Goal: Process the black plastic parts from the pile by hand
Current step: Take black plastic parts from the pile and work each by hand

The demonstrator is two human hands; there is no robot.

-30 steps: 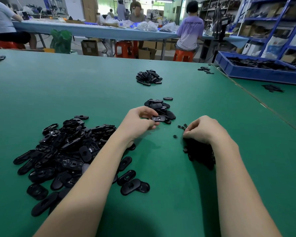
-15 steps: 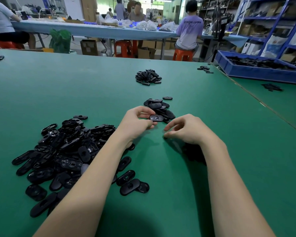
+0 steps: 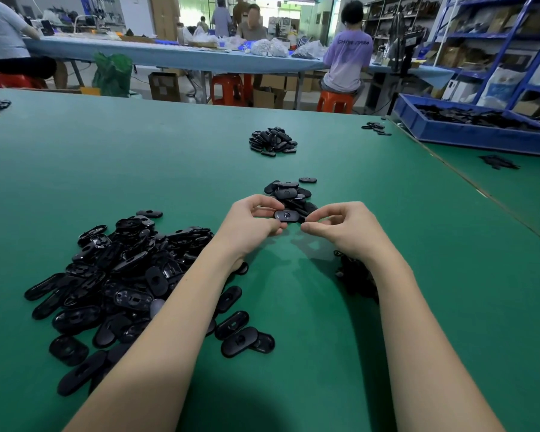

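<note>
Left hand [image 3: 250, 224] at frame centre, fingers pinching one black oval part [image 3: 286, 216] by its left end. Right hand [image 3: 346, 227] just beside, thumb and forefinger curled toward the part's right end; contact there hard to judge, possibly not yet gripping. Unprocessed pile [image 3: 119, 275] lower left on green surface [image 3: 138, 157]; smaller pile [image 3: 289, 194] right behind the hands. Risk: part slipping from a one-ended pinch, dropping into that nearer pile and mixing with it.

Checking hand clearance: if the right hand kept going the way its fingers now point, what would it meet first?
Probably the black oval part held by the left hand. The right hand has its fingertips aimed leftward at that part's end, seemingly just apart from it, though depth is unclear.
</note>
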